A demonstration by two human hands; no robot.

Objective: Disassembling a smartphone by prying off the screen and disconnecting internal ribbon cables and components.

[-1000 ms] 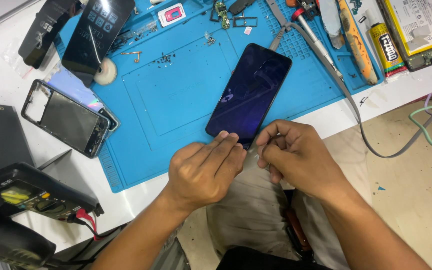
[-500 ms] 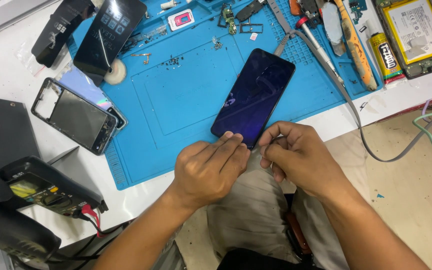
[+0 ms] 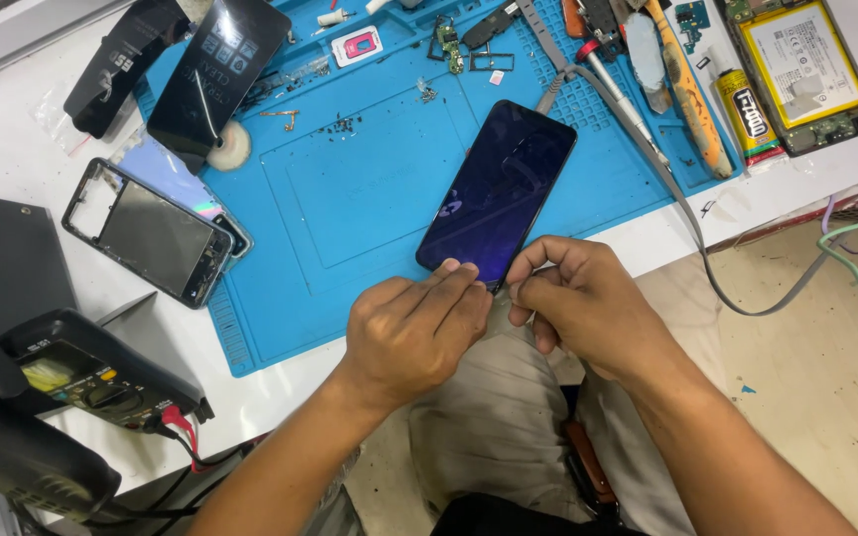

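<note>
A dark phone screen panel [image 3: 499,189] lies face up on a blue work mat [image 3: 350,179], its near end at the mat's front edge. My left hand [image 3: 414,333] rests its fingertips on the panel's near left corner. My right hand [image 3: 588,303] is curled beside it, thumb and fingers pinched at the panel's near right corner; what it pinches is hidden by the fingers.
A phone frame [image 3: 146,233] lies at the mat's left edge, dark flat packages [image 3: 215,69] behind it. Small screws, parts, a glue tube [image 3: 747,114], tools and an open phone with its battery [image 3: 806,65] lie at the back right. A multimeter [image 3: 91,377] sits front left.
The view has shifted slightly; both hands stay at the panel's near end with almost the same grip.
</note>
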